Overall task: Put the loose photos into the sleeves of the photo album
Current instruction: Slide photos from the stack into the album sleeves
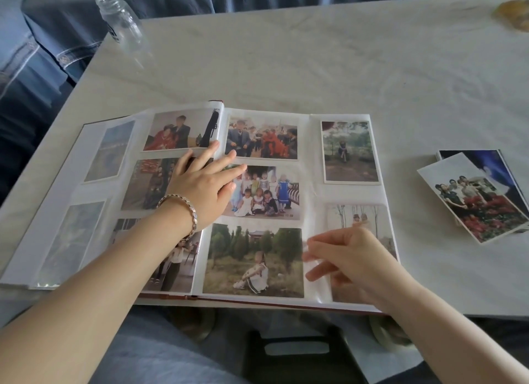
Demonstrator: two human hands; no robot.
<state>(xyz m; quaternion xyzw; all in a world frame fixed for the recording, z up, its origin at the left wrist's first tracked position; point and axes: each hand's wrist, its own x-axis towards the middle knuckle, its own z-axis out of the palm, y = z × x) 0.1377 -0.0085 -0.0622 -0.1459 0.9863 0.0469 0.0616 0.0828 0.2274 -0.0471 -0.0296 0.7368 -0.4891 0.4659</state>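
Your left hand lies flat on the photo album, fingers straight and spread across the fold, pinning the pages down. Your right hand is over the lower-right sleeve, fingers loosely bent. It is blurred, so I cannot tell whether it pinches the plastic, nudges the pale photo inside, or holds nothing.

This looks like the seating step: a print is in that pocket, and the hand is at its inner edge. Every pocket I can see on the right page holds a picture. The loose photos wait in a small fanned stack on the table to the right of the album, well apart from it — the task is far from done.

The next move, I'd judge, calls for the print to sit square in its pocket. Then you reach right for the top photo of the stack and find a free sleeve, which probably means turning a page. Lift your left hand before you turn.

The table is pale and marbled, with the album close to its near edge. A clear glass jar stands at the far-left corner, and a yellowish thing, too blurred to name, sits at the far right. Blue fabric — bedding or a sofa cover — runs behind the table.
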